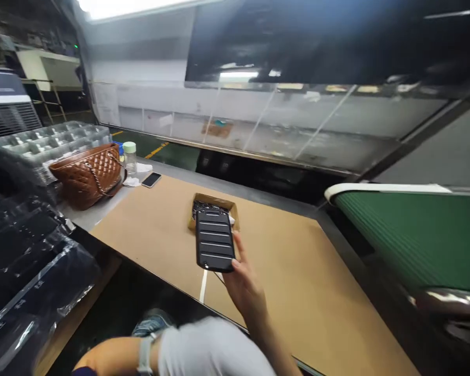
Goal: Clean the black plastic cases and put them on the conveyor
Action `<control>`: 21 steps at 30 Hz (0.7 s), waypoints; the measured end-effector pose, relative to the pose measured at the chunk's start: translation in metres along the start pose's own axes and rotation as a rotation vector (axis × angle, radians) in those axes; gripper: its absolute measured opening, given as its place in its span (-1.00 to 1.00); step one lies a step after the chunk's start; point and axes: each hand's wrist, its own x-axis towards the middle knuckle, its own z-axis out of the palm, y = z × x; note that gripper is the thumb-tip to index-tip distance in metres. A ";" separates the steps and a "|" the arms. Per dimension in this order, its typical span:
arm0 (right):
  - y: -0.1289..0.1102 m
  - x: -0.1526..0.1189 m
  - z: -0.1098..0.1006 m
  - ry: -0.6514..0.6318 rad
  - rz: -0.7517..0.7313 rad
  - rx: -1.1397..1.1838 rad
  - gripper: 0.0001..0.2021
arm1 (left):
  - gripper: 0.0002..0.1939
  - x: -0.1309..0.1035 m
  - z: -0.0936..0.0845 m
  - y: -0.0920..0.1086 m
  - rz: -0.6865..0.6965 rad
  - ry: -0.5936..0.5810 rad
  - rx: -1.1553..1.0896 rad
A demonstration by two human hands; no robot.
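Note:
My right hand (246,284) is closed on the lower right edge of a black ribbed rectangular panel (215,241). The panel has rounded corners and small holes near its ends, and is held tilted up above the table. Just behind it sits a small open cardboard box (235,210) of small dark parts, partly covered by the panel. At the bottom, my left forearm (115,351) shows a band around the wrist. Beyond the band is a blurred pale grey shape (213,347); my left fingers are not visible.
A brown cardboard sheet (297,277) covers the table. A phone (151,179), a lidded jar (129,156), a brown quilted bag (90,175) and clear plastic trays (62,138) stand at left. Plastic-wrapped dark pieces (27,282) lie nearer. To the right runs a green conveyor belt (419,230).

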 end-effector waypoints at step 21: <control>0.047 -0.015 -0.011 0.266 0.230 0.066 -0.53 | -0.69 0.057 -0.088 -0.063 -0.306 0.667 -0.462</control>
